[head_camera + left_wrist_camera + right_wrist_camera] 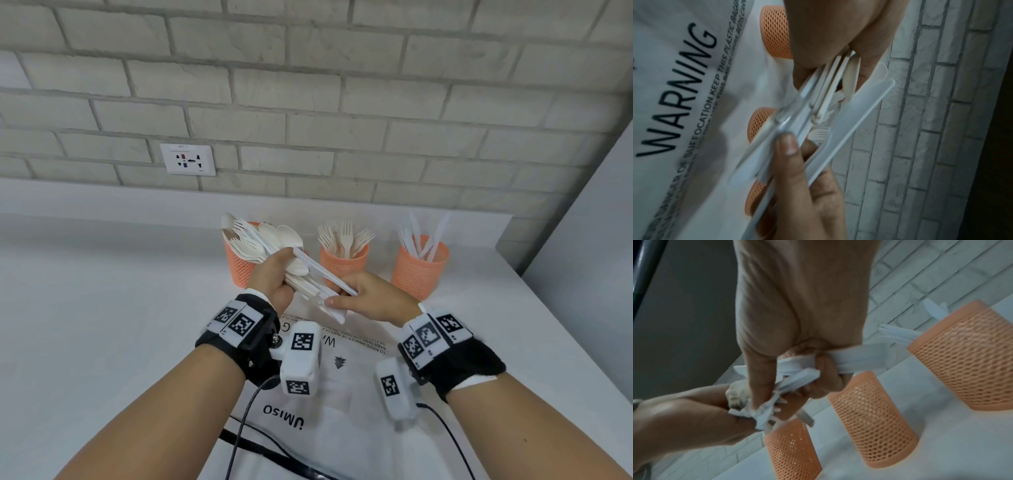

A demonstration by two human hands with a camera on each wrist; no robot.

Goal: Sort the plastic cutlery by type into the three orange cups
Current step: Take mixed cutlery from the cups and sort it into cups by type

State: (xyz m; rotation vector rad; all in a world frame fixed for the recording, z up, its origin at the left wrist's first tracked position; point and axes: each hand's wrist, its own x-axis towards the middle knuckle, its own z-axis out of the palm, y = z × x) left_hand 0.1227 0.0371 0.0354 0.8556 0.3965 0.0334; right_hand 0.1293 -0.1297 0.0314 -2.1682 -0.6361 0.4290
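Note:
My left hand (270, 274) grips a mixed bundle of cutlery (270, 240), spoons, forks and knives fanned up in front of the left orange cup (236, 270). My right hand (370, 294) pinches white knives (325, 270) at the bundle's lower end, its forefinger stretched along them. In the right wrist view its fingers (824, 369) curl round the knife handles (855, 358). The middle cup (342, 263) holds forks and the right cup (419, 270) holds knives. The left wrist view shows the bundle (828, 84) under my palm and a long knife (857, 120) beside it.
A printed plastic bag (346, 383) lies flat on the white counter (102, 308) under my wrists. Black cables (246, 411) trail toward me. A brick wall with a socket (187, 159) stands behind the cups. The counter ends at a grey panel (589, 240) on the right.

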